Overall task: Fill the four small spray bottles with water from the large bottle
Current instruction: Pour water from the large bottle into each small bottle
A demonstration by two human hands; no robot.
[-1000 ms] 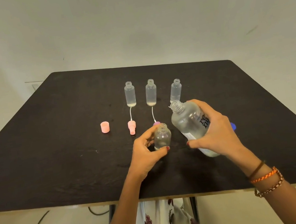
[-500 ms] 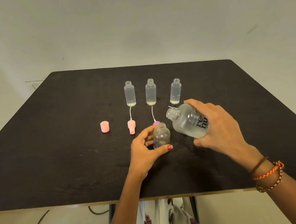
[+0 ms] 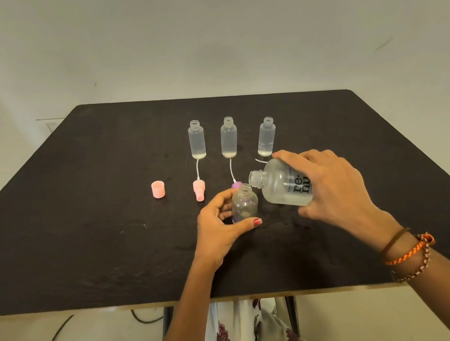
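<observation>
Tipped further since 0.5 s ago: large bottle point(image 3: 285, 187) now lies near horizontal, mouth just above and beside the small bottle point(image 3: 244, 204) mouth, not touching. Right hand point(image 3: 331, 186) wraps the large bottle from above. Left hand point(image 3: 221, 227) pinches the small bottle upright on the bench point(image 3: 79, 223), thumb in front. Behind, three open bottles point(image 3: 229, 137) stand in a row. Pink sprayer point(image 3: 199, 189) and pink cap point(image 3: 158, 189) lie left.
</observation>
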